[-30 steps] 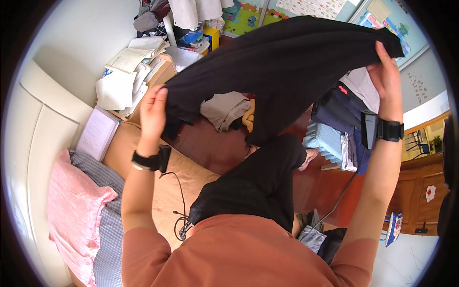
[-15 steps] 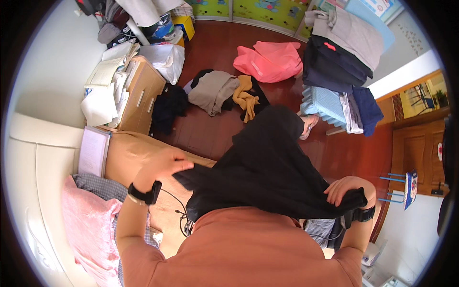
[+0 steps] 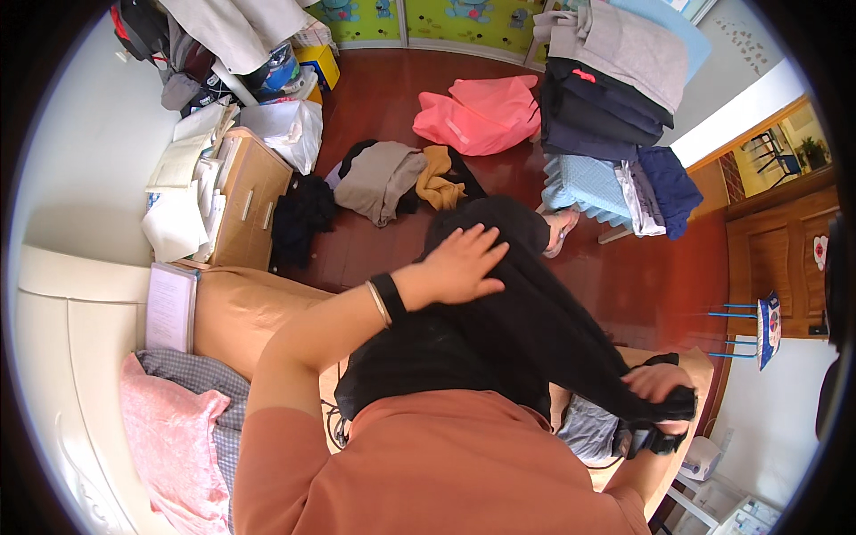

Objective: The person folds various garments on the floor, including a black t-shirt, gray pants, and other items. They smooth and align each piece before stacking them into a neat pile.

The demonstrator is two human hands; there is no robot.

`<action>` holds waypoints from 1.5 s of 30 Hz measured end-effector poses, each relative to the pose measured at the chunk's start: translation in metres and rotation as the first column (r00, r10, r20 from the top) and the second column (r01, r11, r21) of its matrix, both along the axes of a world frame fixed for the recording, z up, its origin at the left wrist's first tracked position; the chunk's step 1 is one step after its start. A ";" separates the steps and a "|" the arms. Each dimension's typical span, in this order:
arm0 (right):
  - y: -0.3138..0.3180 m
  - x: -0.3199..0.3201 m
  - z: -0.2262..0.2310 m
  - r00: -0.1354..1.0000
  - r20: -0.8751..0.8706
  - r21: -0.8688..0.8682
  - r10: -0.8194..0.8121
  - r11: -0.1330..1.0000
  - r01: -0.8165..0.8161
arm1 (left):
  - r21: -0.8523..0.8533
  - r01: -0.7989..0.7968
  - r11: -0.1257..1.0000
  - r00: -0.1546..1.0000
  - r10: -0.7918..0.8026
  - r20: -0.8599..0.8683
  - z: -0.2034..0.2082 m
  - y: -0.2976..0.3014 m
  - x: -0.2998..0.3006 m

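A black garment (image 3: 544,303) lies stretched across my lap, running from my knee down to the right. My left hand (image 3: 459,265) rests flat on its upper part with fingers spread. At the lower right end, my right hand (image 3: 658,385) is closed round a bunched portion of the cloth. The garment's full shape is hard to make out against the black clothing on my legs. A dark band circles my left wrist, and a black device is strapped at the right one.
Ahead on the red-brown floor lie a grey garment (image 3: 379,178), a mustard garment (image 3: 439,181) and a pink bag (image 3: 481,114). Folded clothes (image 3: 606,102) are stacked on a chair at the right. A wooden cabinet (image 3: 245,201) bearing papers stands left. A pink pillow (image 3: 169,428) lies beside me.
My left hand has let go of the garment's left edge and moved right and forward, flat onto the cloth. The right hand, still gripping its end, has dropped slightly. The view has shifted slightly.
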State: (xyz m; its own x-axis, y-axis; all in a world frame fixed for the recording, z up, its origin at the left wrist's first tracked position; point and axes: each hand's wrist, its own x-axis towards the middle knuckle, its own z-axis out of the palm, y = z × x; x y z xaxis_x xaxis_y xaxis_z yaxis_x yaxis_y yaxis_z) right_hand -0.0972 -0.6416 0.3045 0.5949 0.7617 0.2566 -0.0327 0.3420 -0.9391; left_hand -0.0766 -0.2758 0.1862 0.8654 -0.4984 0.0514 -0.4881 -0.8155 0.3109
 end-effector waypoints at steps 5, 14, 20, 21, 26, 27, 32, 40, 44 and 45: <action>-0.007 -0.001 0.035 0.891 0.113 0.178 -0.440 0.891 0.418 | -0.325 0.107 0.940 0.986 -0.143 -0.090 0.001 0.006 -0.019; 0.127 0.097 0.101 0.919 0.011 -0.088 -0.393 0.915 0.393 | -0.210 0.234 0.949 0.960 -0.259 -0.104 -0.005 0.008 -0.022; 0.249 0.157 0.012 0.862 0.452 -0.609 0.229 0.786 0.110 | -0.392 0.068 0.918 0.876 -0.243 -0.417 -0.010 0.025 -0.028; 0.253 0.151 -0.005 0.807 0.496 -0.657 0.321 0.747 0.107 | -0.551 -0.034 0.834 0.899 -0.216 -0.382 -0.007 0.029 -0.028; 0.248 0.122 -0.037 0.585 0.663 -0.670 0.467 0.719 0.185 | -0.821 -0.520 0.237 0.781 -0.258 -0.569 0.026 0.069 -0.005; 0.252 0.120 -0.038 0.632 0.663 -0.654 0.401 0.722 0.227 | -0.782 -0.592 0.194 0.749 -0.225 -0.623 0.035 0.079 -0.001; 0.278 0.129 -0.024 0.691 0.690 -0.619 0.215 0.671 0.409 | -0.665 -0.701 0.257 0.713 0.275 -0.645 0.087 0.127 0.035; 0.276 0.127 0.034 0.975 -0.219 -0.413 -0.043 0.909 -0.052 | -0.850 -0.506 0.146 0.817 0.397 -0.418 0.132 0.154 0.059; 0.202 0.113 0.053 0.863 -0.430 -0.328 -0.265 0.937 0.125 | -0.842 -0.504 0.194 0.842 0.328 -0.428 0.099 0.190 0.033; 0.174 0.105 0.056 0.822 -0.473 -0.314 -0.318 0.932 0.181 | -0.831 -0.522 0.192 0.837 0.304 -0.455 0.082 0.199 0.021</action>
